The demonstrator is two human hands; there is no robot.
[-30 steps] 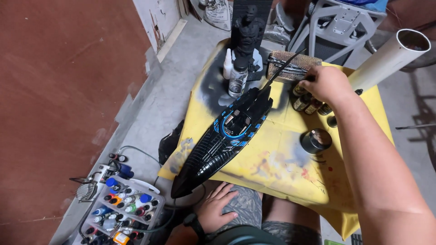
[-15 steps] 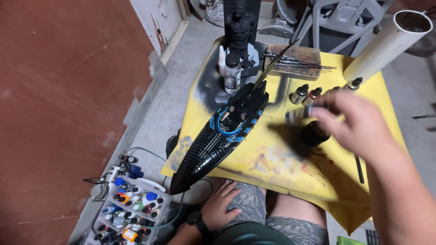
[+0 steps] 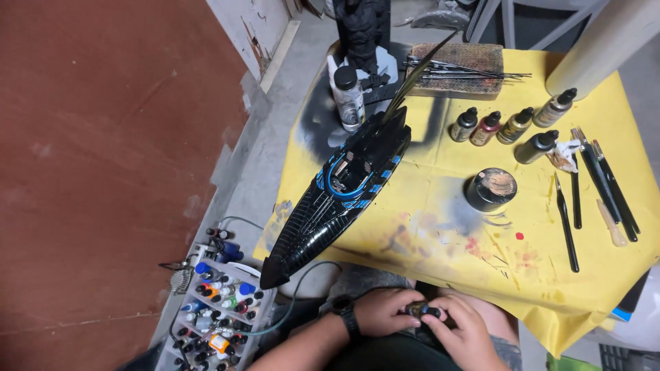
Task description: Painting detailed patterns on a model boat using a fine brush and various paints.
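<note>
Both hands are together over my lap at the bottom of the head view. My left hand (image 3: 386,312), with a black watch on its wrist, and my right hand (image 3: 467,328) both grip a small dark paint bottle (image 3: 421,310) between them. Just above them hangs the front edge of a paint-stained yellow table cover (image 3: 440,233). A long black model boat (image 3: 342,191) with blue trim lies diagonally on the cover, its pointed bow overhanging the left edge.
Several small paint bottles (image 3: 509,127), a round dark jar (image 3: 491,189), and brushes (image 3: 595,178) lie on the right of the cover. A clear bottle (image 3: 348,96) and a block of thin rods (image 3: 454,69) stand at the back. A tray of colourful paint bottles (image 3: 216,306) sits on the floor.
My right hand has left the bottles on the table and come down to my lap with a small bottle. My left hand has closed on it too.
</note>
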